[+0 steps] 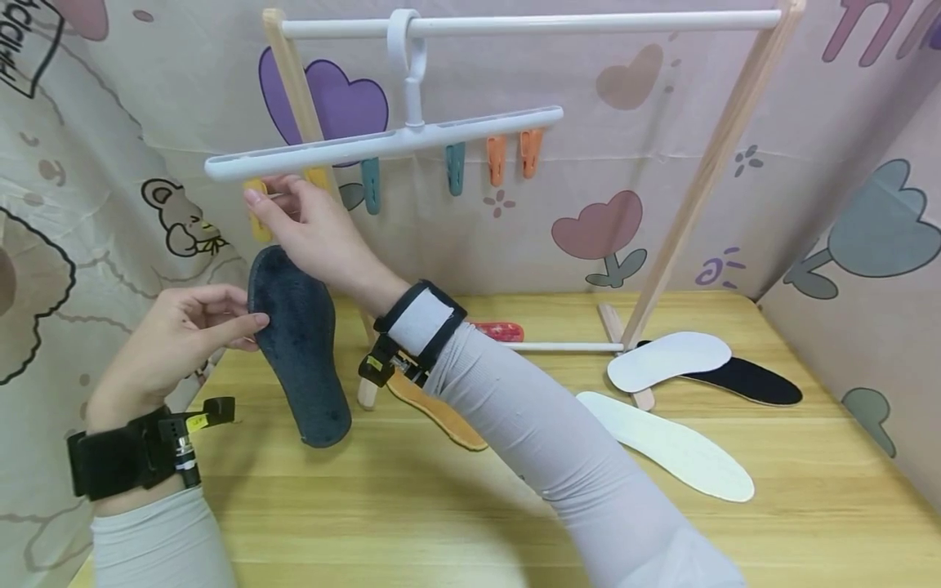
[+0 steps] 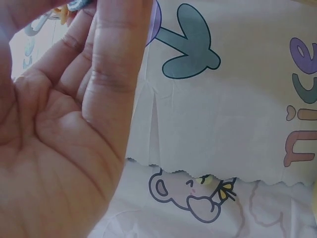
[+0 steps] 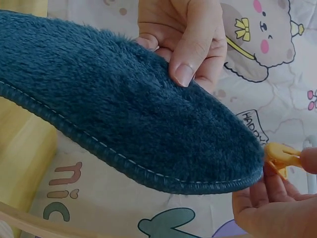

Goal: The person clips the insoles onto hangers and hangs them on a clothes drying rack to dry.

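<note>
We judge the fuzzy blue insole (image 1: 297, 347) light and floppy, best held at its edge. Our left hand (image 1: 180, 339) pinches its side, while our right hand (image 1: 309, 224) squeezes the yellow clip (image 3: 280, 156) at its tip.

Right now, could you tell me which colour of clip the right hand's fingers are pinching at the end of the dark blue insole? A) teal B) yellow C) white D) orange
B: in the right wrist view the right hand pinches a yellow clip at the tip of the dark blue insole, while the left hand grips the insole's edge.
</note>
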The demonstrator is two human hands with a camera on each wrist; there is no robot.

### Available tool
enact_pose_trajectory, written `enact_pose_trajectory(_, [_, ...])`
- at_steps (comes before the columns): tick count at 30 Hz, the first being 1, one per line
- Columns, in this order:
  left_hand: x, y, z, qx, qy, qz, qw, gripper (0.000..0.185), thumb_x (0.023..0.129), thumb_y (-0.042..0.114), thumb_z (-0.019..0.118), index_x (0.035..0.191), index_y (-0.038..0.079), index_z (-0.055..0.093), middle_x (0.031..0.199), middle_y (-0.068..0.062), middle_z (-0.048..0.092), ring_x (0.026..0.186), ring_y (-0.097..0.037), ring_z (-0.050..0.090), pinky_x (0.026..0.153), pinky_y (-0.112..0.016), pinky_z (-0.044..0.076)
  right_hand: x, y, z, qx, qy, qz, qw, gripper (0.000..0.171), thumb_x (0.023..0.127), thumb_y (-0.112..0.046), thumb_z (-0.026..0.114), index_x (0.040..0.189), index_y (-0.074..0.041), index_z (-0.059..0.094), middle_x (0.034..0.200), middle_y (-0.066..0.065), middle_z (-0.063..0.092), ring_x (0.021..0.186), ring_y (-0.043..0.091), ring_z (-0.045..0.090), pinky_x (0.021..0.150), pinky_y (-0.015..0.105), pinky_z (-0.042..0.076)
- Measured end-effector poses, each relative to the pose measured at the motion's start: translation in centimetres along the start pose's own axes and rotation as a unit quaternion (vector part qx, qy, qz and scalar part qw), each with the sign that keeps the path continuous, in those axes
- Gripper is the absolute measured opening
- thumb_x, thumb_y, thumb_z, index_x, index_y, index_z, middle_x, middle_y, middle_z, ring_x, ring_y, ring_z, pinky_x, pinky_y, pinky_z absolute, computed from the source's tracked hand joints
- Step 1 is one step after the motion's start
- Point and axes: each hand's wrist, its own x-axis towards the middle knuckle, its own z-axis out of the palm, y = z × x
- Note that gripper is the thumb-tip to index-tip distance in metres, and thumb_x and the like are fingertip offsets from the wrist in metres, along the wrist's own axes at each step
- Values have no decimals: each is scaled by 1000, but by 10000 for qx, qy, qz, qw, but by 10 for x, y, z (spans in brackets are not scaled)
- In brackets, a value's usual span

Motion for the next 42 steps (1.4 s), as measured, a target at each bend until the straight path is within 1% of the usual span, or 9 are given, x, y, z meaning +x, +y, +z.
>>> enact_pose_trajectory(6, [0, 0, 0, -42, 10, -54, 10000, 8, 104, 9, 71, 111, 13, 71, 90, 10, 80, 79, -10, 80, 44, -36, 41, -1, 3, -3, -12, -19, -97, 9999, 43, 114, -34, 53, 149, -9, 56, 138, 2, 74, 128, 6, 67, 97, 13, 49])
enact_pose_trajectory(11, [0, 1, 0, -29, 19, -41, 10000, 8, 104, 9, 71, 111, 12, 71, 90, 10, 80, 78, -10, 80, 44, -35, 41, 1, 3, -5, -109, 13, -147, 9998, 38, 114, -34, 55, 144, -12, 59, 136, 1, 75, 128, 5, 68, 96, 14, 49])
enact_pose_trajectory(14, [1, 2, 0, 47, 44, -73, 10000, 8, 104, 10, 71, 112, 11, 71, 91, 12, 81, 79, -10, 80, 52, -27, 51, 1, 4, -7, -158, 9, -148, 9998, 37, 114, -34, 55, 144, -12, 60, 135, 1, 76, 128, 5, 68, 94, 14, 48])
enact_pose_trajectory(18, [2, 2, 1, 111, 57, -81, 9999, 9, 104, 10, 72, 113, 10, 71, 91, 12, 82, 80, -10, 81, 67, -22, 58, 1, 5, -8, -164, -15, -140, 9998, 38, 114, -34, 55, 144, -11, 60, 135, 2, 76, 128, 6, 68, 93, 14, 47])
enact_pose_trajectory(24, [3, 2, 2, 6, 92, -48, 9999, 10, 103, 8, 72, 113, 11, 72, 90, 11, 81, 79, -10, 80, 69, -21, 59, 2, 5, -7, -125, 29, -142, 9998, 36, 114, -32, 55, 142, -12, 62, 131, 0, 77, 126, 4, 68, 93, 13, 47])
enact_pose_trajectory(29, [3, 3, 2, -3, 216, -77, 9997, 10, 103, 10, 73, 113, 13, 73, 87, 10, 81, 78, -9, 79, 58, -26, 53, 2, 6, -7, -105, 60, -151, 9998, 34, 113, -31, 56, 139, -11, 63, 129, 0, 78, 124, 4, 68, 94, 13, 48])
enact_pose_trajectory(34, [3, 4, 3, 31, 330, -70, 9994, 11, 103, 12, 73, 113, 15, 74, 86, 11, 80, 75, -8, 78, 53, -31, 47, 2, 7, -8, -49, 50, -164, 9998, 33, 114, -31, 56, 138, -11, 64, 129, 0, 78, 123, 3, 69, 94, 12, 48])
enact_pose_trajectory(37, [3, 5, 4, 55, 409, -3, 9991, 11, 103, 11, 73, 113, 15, 75, 86, 13, 80, 75, -7, 78, 54, -29, 48, 2, 8, -8, 22, 35, -177, 9998, 31, 114, -30, 56, 136, -10, 64, 128, 1, 78, 120, 4, 70, 93, 11, 49])
enact_pose_trajectory(42, [4, 6, 7, 28, 625, 93, 9980, 10, 102, 9, 73, 112, 10, 76, 87, 13, 80, 76, -8, 78, 65, -22, 57, 0, 8, -8, 92, 45, -119, 9999, 30, 113, -29, 57, 136, -10, 64, 127, 2, 78, 120, 5, 71, 92, 11, 51])
